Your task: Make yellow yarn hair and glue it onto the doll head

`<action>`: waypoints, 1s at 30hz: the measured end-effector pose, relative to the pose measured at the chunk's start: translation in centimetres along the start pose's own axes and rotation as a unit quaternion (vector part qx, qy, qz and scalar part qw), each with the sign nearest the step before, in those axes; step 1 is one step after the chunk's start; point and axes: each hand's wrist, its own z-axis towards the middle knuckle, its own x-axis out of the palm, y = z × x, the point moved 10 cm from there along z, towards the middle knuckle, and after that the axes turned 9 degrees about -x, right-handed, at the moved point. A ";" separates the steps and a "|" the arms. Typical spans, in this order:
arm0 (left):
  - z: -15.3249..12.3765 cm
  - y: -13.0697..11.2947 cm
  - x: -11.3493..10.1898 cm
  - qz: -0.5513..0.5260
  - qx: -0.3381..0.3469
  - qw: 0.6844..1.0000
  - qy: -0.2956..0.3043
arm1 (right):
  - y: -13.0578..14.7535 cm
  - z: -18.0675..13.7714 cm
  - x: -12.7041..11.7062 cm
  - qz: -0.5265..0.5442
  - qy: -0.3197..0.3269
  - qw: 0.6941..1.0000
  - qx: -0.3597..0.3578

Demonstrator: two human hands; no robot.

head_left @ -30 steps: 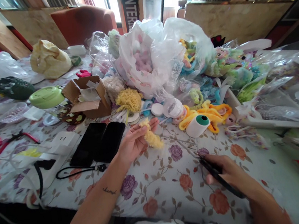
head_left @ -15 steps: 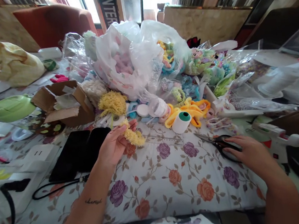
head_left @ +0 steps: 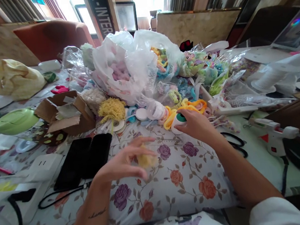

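Note:
My left hand [head_left: 125,160] hovers over the flowered tablecloth with its fingers stretched apart. A fuzzy yellow yarn piece [head_left: 146,160], blurred by motion, is just beyond the fingers; whether it touches them or the cloth is unclear. My right hand [head_left: 198,123] has its thumb and fingers around a white thread spool [head_left: 176,128] with a green core, which stands in front of yellow-orange fuzzy strips [head_left: 168,120]. Black scissor handles [head_left: 235,143] lie beyond my right forearm, which hides the blades.
A yellow yarn pompom [head_left: 112,109] and an opened cardboard box [head_left: 67,116] stand at the back left. Two black phones [head_left: 82,160] lie beside a power strip [head_left: 36,181]. Plastic bags [head_left: 129,68] of yarn pile up at the back. A glue gun [head_left: 274,135] stands right.
My right hand has left the scissors and moved left onto the thread spool. My left hand has opened, and the yellow yarn piece it pinched has shifted right and lower.

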 end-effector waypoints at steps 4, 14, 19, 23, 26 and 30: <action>0.8 1.5 0.1 0.057 -0.017 0.998 -0.036 | 0.5 -1.1 -0.9 0.080 -0.002 0.997 -0.014; 2.2 0.1 2.0 -0.002 -0.016 0.992 -0.125 | 8.6 -1.9 -3.0 0.169 0.082 0.967 -0.175; 3.6 0.7 3.6 0.003 -0.018 0.995 -0.093 | 10.1 -2.0 -3.3 0.090 0.083 0.970 -0.211; 4.6 1.6 1.5 0.009 0.014 0.984 -0.175 | 8.2 -0.9 -3.8 0.000 0.032 0.983 -0.180; 4.9 2.0 -0.4 0.012 0.032 0.973 -0.227 | 5.5 -0.1 -5.0 -0.061 -0.028 0.990 -0.125; 3.8 3.1 -3.5 -0.011 -0.005 0.949 -0.316 | 2.3 0.0 -5.9 -0.029 -0.037 0.995 -0.084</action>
